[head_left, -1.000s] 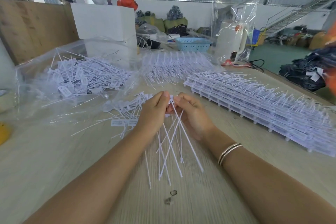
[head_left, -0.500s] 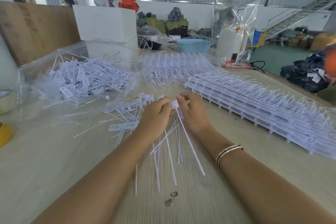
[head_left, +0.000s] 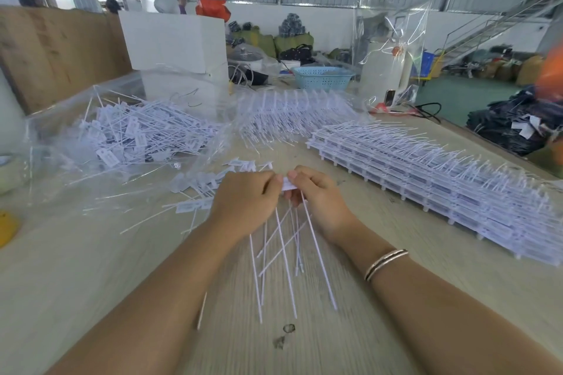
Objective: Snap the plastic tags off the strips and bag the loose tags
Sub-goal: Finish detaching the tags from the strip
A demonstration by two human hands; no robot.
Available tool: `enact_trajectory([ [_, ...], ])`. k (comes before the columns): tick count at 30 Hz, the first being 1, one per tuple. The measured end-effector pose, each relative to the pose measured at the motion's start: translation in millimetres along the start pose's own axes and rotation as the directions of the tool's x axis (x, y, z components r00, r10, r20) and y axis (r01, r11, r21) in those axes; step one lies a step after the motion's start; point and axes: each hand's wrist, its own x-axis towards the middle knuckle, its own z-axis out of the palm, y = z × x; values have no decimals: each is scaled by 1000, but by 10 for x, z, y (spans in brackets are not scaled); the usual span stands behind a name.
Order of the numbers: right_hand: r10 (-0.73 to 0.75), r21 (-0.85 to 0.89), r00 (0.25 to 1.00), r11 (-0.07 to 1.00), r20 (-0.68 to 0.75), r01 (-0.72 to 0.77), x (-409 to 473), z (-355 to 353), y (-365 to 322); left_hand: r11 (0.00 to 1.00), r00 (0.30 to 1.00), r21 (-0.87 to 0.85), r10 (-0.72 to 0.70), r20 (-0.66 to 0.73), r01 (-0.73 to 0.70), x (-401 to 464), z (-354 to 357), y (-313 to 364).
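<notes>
My left hand [head_left: 243,201] and right hand [head_left: 320,201] close together mid-counter [head_left: 76,283], both pinching one tag strip [head_left: 288,184], tails fanning toward me, loose tags [head_left: 201,189] left, bag [head_left: 128,137] beyond, stacked strips [head_left: 441,189] right, bare wood near the front edge.

Bright, even daylight fills the hall; shadows are faint. Wide-angle distortion bends the edges. Slight motion blur softens the table [head_left: 91,283] and forearms.
</notes>
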Motion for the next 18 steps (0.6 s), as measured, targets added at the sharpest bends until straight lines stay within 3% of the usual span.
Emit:
enact_trajectory([
  [4,85,48,993,995,80,-89,10,-1,35,997,1000,68,25,4,-25,26,-21,-2],
  [9,93,80,992,992,89,-100,29,-55,16,985,992,-170,-7,126,29,36,-50,-41],
  [12,101,118,993,987,61,-107,28,-87,19,996,996,-42,78,48,-76,44,-91,-79],
  [15,136,95,984,985,115,-147,15,-70,6,990,991,-51,132,24,-131,29,-70,-102],
  [18,187,89,972,976,146,-201,9,-56,6,990,996,-139,47,81,-36,22,-27,-99],
])
